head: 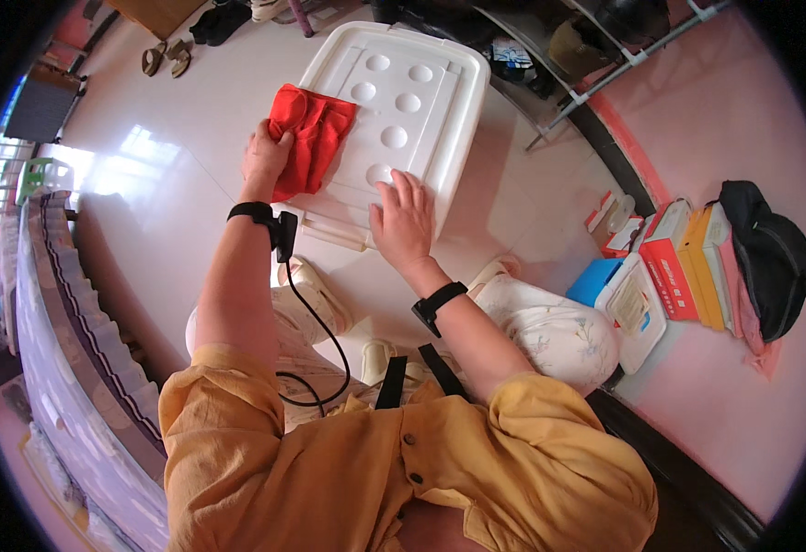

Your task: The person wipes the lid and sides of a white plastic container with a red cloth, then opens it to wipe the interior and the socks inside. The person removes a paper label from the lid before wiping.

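A red cloth (317,141) lies bunched over the left edge of a white plastic storage box's lid (437,148). My left hand (266,155) grips the cloth's left side, thumb on top and fingers partly hidden under it. On the near right part of the lid rests my right hand (404,210), fingers spread, holding nothing. Round dimples run in two rows along the lid. Both wrists wear black straps, and a black cable hangs from the left one.
Sandals (167,58) and dark shoes stand on the tiled floor, far left. A metal rack (575,96) is at the upper right. Boxes (669,262), a blue container (593,281) and a black bag (765,259) are at the right. A bed (79,386) borders the left.
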